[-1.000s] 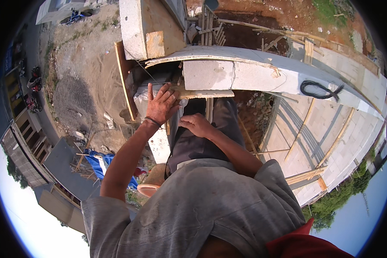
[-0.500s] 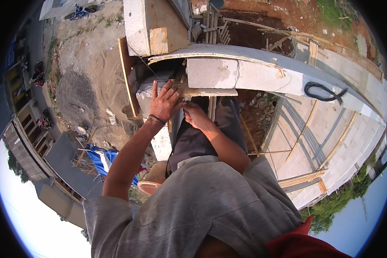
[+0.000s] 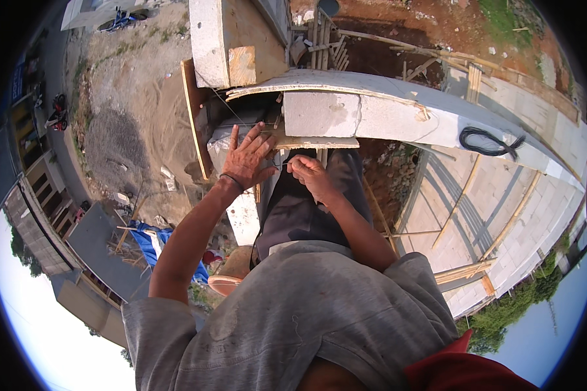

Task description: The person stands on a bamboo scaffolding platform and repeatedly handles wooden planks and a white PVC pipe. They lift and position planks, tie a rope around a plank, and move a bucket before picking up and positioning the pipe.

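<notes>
My left hand lies with its fingers spread against the end of a wooden board and the grey edge beside it. Close by on its right, my right hand is closed in a pinch. From its fingertips a short piece of thin wire sticks out toward my left thumb. The board runs along the near side of a pale block on top of the wall. Just beyond my left fingers is a dark gap between boards, its inside in shadow. A thin line slants down to my left hand.
An upright plywood board edges the gap on the left. A coil of black wire rests on the wall top at right. An orange-brown bucket is low beside me. Ground lies far below, with bamboo poles at right.
My right hand has drawn back to the right, away from my left thumb, and the thin wire now shows between them. My left hand stays nearly in place.
</notes>
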Tool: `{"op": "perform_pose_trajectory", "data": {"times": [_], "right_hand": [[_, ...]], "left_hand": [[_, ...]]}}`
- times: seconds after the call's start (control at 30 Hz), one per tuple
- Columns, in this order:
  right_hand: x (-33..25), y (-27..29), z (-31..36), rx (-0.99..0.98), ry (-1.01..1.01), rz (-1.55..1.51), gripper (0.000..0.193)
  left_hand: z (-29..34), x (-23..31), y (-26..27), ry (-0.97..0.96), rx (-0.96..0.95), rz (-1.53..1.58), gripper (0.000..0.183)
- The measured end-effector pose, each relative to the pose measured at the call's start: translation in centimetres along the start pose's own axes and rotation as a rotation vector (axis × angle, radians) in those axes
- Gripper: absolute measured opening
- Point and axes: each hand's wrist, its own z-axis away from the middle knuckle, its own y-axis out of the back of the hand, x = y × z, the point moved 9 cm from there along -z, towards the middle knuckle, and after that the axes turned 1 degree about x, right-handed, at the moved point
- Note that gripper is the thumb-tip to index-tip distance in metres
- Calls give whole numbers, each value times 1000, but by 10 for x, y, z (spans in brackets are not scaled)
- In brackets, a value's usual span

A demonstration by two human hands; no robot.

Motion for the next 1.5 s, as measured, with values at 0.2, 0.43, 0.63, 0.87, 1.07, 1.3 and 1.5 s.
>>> {"op": "perform_pose_trajectory", "data": {"times": [0.2, 0.43, 0.63, 0.87, 1.07, 1.3, 1.5], "right_hand": [[45, 26, -45, 262, -59, -335, 10], [81, -7, -51, 128, -170, -449, 13], [28, -23, 3, -176, -87, 146, 21], [-16, 4, 2, 10, 14, -73, 21], [57, 20, -51, 276, 3, -524, 19], [85, 17, -73, 150, 54, -482, 16], [13, 26, -55, 187, 476, 932, 16]], "left_hand": [[-2, 1, -8, 40, 71, -6, 61], [0, 6, -8, 65, 200, 8, 53], [-1, 2, -7, 86, 99, -15, 60], [-2, 1, 1, 73, 104, -21, 59], [-4, 9, -6, 126, 209, -31, 34], [-6, 15, -6, 158, 288, -88, 25], [-2, 15, -4, 205, 221, -128, 37]]}}
